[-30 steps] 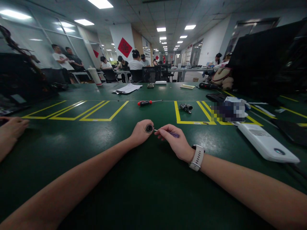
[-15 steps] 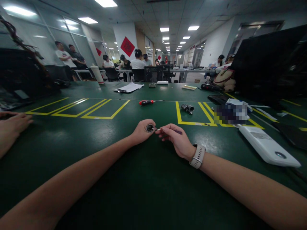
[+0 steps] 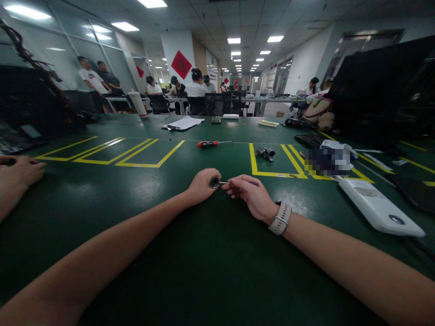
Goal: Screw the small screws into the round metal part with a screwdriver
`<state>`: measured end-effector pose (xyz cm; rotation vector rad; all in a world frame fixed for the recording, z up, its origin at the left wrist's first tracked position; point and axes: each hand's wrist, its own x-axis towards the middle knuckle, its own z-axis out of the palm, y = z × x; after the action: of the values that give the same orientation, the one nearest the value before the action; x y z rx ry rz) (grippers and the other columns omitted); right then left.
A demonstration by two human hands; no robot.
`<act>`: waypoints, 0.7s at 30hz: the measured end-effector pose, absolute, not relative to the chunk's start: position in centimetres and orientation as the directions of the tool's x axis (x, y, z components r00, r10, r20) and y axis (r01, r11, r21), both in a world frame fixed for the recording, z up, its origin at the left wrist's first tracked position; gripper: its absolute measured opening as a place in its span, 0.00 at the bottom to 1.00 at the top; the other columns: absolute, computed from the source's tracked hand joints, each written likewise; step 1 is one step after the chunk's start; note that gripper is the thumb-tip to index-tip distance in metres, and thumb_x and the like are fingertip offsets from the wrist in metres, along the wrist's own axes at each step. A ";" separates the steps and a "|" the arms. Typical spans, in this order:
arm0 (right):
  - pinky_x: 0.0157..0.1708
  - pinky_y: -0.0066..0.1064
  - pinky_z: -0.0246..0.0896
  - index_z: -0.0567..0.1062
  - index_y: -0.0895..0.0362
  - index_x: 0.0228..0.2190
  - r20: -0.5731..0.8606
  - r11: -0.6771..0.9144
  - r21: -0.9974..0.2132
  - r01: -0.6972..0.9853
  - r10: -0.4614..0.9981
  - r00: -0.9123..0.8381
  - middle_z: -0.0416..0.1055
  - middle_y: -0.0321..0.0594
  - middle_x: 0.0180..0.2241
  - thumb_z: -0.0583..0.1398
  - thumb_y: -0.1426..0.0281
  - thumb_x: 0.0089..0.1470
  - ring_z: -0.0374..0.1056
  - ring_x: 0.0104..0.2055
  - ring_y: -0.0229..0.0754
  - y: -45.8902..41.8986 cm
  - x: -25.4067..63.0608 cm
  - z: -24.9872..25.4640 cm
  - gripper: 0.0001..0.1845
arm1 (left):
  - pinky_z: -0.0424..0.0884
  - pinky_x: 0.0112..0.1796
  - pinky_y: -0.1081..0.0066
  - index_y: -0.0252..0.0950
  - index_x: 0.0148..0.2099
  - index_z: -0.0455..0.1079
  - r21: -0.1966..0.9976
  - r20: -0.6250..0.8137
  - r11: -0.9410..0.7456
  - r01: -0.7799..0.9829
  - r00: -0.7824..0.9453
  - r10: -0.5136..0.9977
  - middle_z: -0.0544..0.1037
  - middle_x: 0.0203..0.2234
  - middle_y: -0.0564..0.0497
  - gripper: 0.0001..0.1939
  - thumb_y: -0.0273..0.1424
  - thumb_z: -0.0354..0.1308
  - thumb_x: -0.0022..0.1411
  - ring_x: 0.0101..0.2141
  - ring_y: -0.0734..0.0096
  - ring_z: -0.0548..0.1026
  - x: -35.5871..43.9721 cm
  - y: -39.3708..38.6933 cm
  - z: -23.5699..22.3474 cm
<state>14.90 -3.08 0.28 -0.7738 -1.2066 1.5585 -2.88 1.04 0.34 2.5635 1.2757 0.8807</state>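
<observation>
My left hand [image 3: 201, 186] rests on the green table [image 3: 190, 271] with its fingers curled round a small round black-and-silver part [image 3: 214, 182]. My right hand [image 3: 249, 197] pinches a thin screwdriver with a purple handle [image 3: 249, 183]; its metal tip reaches into the round part. A white watch [image 3: 280, 218] sits on my right wrist. Both forearms lie on the table.
A red-handled screwdriver [image 3: 208, 144] and a small black-and-silver part [image 3: 265, 153] lie further back among yellow tape lines. A white flat device [image 3: 377, 206] lies at the right. Another person's hand [image 3: 16, 174] rests at the left edge. Papers [image 3: 183, 122] and seated people are behind.
Both hands have shifted slightly to the right and away from me, still holding the round part and the screwdriver. The view has tilted a little.
</observation>
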 end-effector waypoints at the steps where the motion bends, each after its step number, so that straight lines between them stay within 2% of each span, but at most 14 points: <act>1: 0.31 0.31 0.60 0.74 0.58 0.27 0.081 -0.024 -0.949 -0.314 0.946 -0.315 0.76 0.39 0.28 0.61 0.66 0.48 0.68 0.30 0.37 -3.1 14.9 0.3 0.07 | 0.61 0.29 0.73 0.36 0.26 0.61 0.382 0.433 -0.630 0.676 0.472 0.768 0.66 0.22 0.55 0.04 0.24 0.52 0.50 0.26 0.73 0.65 -2.9 1.0 0.4; 5: 0.32 0.30 0.59 0.74 0.58 0.27 0.111 0.020 -0.953 -0.303 0.952 -0.286 0.76 0.38 0.28 0.62 0.67 0.47 0.67 0.30 0.36 -3.4 14.7 0.2 0.06 | 0.61 0.28 0.74 0.35 0.26 0.62 0.384 0.421 -0.643 0.662 0.494 0.760 0.67 0.22 0.55 0.03 0.25 0.52 0.52 0.25 0.73 0.66 -2.9 1.1 0.3; 12: 0.33 0.31 0.59 0.74 0.58 0.26 0.086 -0.008 -0.954 -0.300 0.950 -0.300 0.75 0.37 0.26 0.62 0.67 0.47 0.67 0.29 0.36 -3.1 14.8 0.1 0.06 | 0.62 0.31 0.72 0.35 0.26 0.63 0.215 0.380 -0.696 0.685 0.598 0.706 0.68 0.22 0.53 0.03 0.22 0.52 0.51 0.26 0.72 0.66 -3.0 1.4 0.4; 21: 0.35 0.33 0.60 0.74 0.58 0.25 0.102 -0.002 -0.951 -0.309 0.942 -0.321 0.75 0.38 0.25 0.61 0.67 0.47 0.68 0.29 0.37 -2.7 15.2 -0.2 0.06 | 0.63 0.30 0.72 0.34 0.26 0.63 0.204 0.345 -0.690 0.694 0.608 0.715 0.68 0.22 0.53 0.03 0.23 0.53 0.51 0.25 0.72 0.67 -3.2 1.8 0.8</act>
<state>15.18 -2.73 -0.18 -0.7573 -1.2290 1.5421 -3.19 1.77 0.78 2.7724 1.2154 0.6287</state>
